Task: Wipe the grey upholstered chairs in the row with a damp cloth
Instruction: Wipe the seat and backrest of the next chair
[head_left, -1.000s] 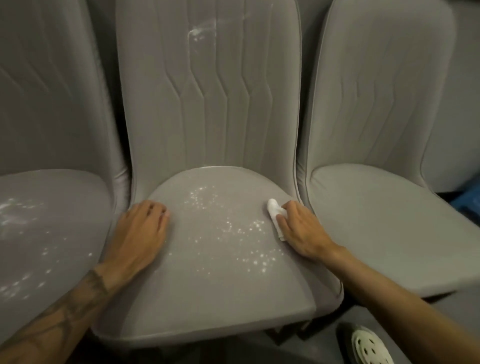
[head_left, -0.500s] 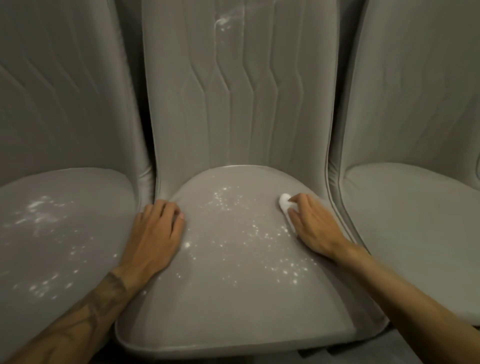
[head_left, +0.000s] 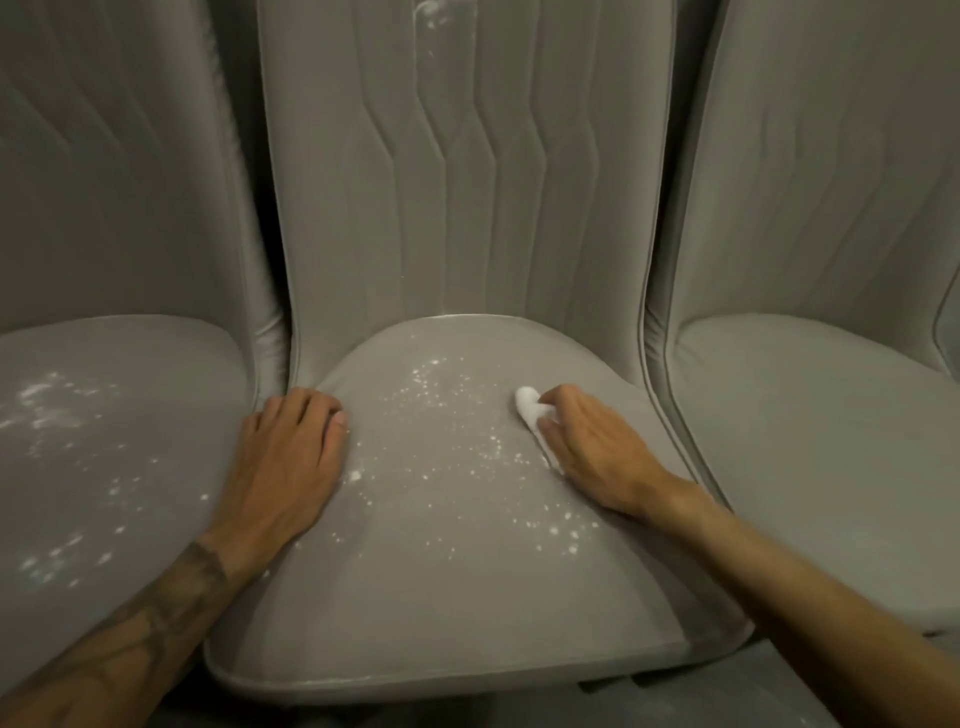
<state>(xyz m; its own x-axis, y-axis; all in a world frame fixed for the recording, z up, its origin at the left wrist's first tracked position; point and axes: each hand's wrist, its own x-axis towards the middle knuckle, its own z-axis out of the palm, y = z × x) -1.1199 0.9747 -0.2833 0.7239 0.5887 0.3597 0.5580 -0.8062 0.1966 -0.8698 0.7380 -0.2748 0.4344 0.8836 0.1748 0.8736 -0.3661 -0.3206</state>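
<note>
**Wipe step: firm, overlapping strokes**

Our R hand (head_left: 592, 457) presses a wadded white cloth (head_left: 529, 407) under curled fingers at far right of the seat (head_left: 441, 597). L hand (head_left: 291, 462) lies flat at its far left edge, fingers straight, holding nothing. Best we sweep leftward thru the specks (head_left: 457, 441) w/ even pressure. Left chair (head_left: 104, 467) is speckled too.

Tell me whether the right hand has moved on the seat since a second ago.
Yes: the right hand with its cloth slid left, away from the right edge of the middle seat, toward the specks.
</note>
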